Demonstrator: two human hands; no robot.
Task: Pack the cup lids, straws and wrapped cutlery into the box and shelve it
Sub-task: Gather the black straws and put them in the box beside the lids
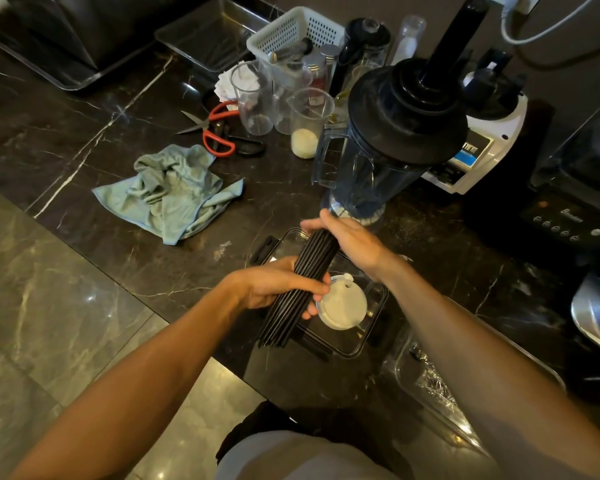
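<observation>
Head view: both hands hold one bundle of black straws over a clear box in the lower middle of the frame.
Left hand: the left hand wraps its fingers round the low part of the bundle and grips it tight.
Right hand: the right hand lies over the top end of the bundle. Its fingers look nearly flat, and I cannot tell if they curl round the straws.
Where the straws are: they slant from the middle of the frame down toward the lower left, above the box and not yet in it.
What could go wrong: the bundle looks long next to the box, so I think the ends may catch on the rim.
Spill risk: if the left hand loosens, loose straws could slide out and fall on the dark counter or the floor.
Bump risk: the blender jug stands just behind the right hand, so a big swing could knock it.
Box holds: a stack of white cup lids, on the right side. A few dark sticks show at its near edge, maybe straws.
Measuring cup: a little white stuff at the bottom, upper middle.
White basket: small bottles and tools, at the top.
Wrapped cutlery: I cannot spot it for sure.
</observation>
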